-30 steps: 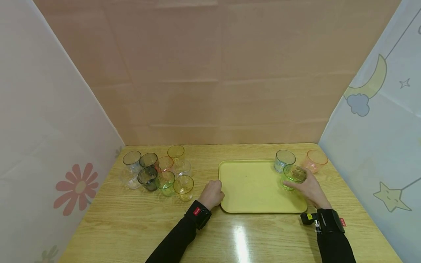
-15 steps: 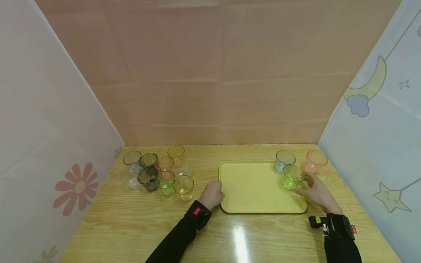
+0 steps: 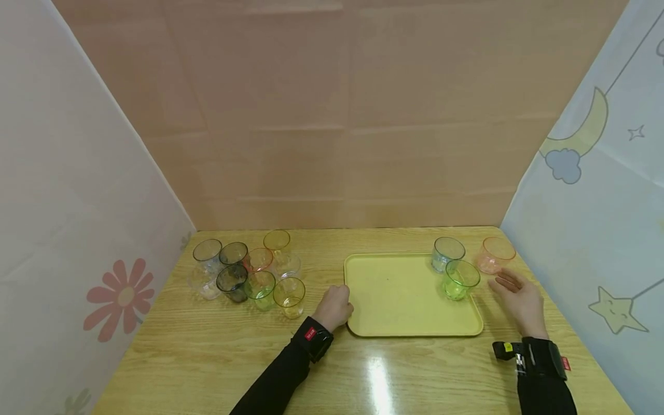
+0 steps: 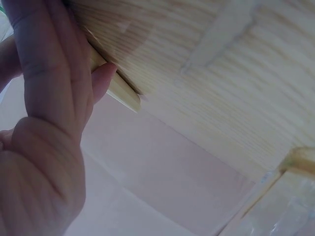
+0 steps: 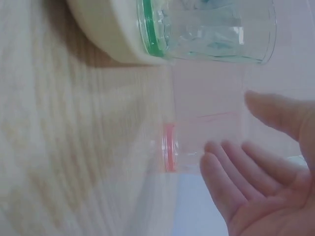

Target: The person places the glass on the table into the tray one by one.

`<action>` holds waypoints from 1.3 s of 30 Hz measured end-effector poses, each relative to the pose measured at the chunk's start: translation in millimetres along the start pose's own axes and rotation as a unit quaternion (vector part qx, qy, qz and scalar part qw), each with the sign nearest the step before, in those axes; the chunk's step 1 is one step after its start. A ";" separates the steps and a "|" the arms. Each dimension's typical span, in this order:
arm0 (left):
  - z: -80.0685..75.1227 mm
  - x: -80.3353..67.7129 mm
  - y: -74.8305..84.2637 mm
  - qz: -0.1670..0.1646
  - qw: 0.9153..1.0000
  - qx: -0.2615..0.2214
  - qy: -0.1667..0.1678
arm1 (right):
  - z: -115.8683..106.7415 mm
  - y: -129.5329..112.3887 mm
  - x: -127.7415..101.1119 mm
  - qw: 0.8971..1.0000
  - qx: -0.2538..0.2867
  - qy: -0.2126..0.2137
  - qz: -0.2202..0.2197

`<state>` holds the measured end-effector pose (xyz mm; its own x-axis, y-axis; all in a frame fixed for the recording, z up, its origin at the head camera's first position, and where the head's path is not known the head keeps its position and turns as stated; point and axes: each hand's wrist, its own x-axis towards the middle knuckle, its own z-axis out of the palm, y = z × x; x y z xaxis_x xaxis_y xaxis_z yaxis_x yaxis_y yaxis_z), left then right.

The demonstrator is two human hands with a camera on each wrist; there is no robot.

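The right hand lies open on the wooden table, fingers relaxed and apart, holding nothing, just off the tray's right edge. At its 12 o'clock, near the fingertips, stands the orange glass on the table; at about 10 o'clock the green glass stands upright in the far right corner of the yellow tray, with the blue glass just behind it at the tray's rim. The left hand has its fingers curled against the tray's near left edge; whether it actually grips the rim cannot be told. At its 10 o'clock a cluster of coloured glasses crowds the table's far left.
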<state>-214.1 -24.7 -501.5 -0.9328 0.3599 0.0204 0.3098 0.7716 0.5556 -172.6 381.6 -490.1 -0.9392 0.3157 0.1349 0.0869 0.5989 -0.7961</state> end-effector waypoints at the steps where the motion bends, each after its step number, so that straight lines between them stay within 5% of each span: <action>1: -0.1 0.0 0.1 -0.002 1.000 -0.001 -0.002 | 0.2 -1.1 1.3 1.000 0.001 0.012 0.011; 8: -0.8 0.0 1.1 -0.010 1.000 -0.006 -0.006 | 0.2 -10.1 18.8 0.996 -0.007 0.063 0.066; 14: -0.1 -0.5 1.4 -0.004 1.000 -0.009 -0.005 | -1.5 -10.0 36.4 0.996 -0.046 0.047 0.062; 25: 1.6 0.0 -1.0 -0.002 1.000 -0.010 -0.001 | -1.2 -7.5 60.2 0.996 0.024 0.003 0.091; 39: 2.8 -0.2 -2.5 0.008 1.000 0.000 0.010 | 8.4 -3.0 79.1 0.989 0.088 0.030 0.114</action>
<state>-214.2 -25.3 -505.2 -0.9310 0.3623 0.0455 0.3252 0.7660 0.5545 -249.9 398.6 -482.1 -0.8799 0.4741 -0.0302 0.2309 0.3712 -0.8994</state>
